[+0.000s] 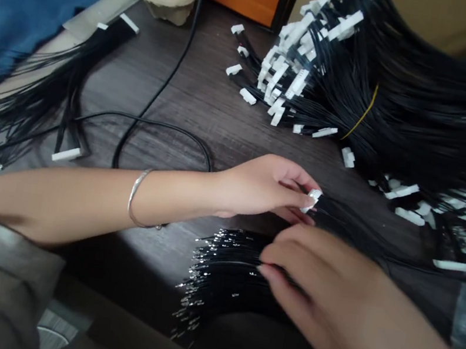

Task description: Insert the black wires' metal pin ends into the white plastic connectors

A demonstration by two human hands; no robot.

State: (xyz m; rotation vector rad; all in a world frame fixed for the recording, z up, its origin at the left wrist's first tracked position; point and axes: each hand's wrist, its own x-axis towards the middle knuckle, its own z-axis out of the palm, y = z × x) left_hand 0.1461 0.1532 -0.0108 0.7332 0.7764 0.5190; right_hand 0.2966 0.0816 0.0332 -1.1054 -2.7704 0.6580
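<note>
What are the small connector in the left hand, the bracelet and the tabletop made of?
Connector: probably white plastic, given its blocky shape; finish unclear.
Bracelet: likely silvery metal, as its polished surface gleams.
Tabletop: faint sheen over dark, streaky grain; wood or laminate, I can't tell.

bare left hand (260, 188): 1 | bare right hand (327, 279): 1 | pinched white plastic connector (315, 195): 1 | silver metal bangle (134, 192): 1 | silver-tipped black wires (233, 282): too many to count

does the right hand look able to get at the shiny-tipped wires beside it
Likely yes: the right hand is right by the wires, with nothing visible between; the left hand, holding a white plug, leaves the tips free. Blur hides any contact.
</note>
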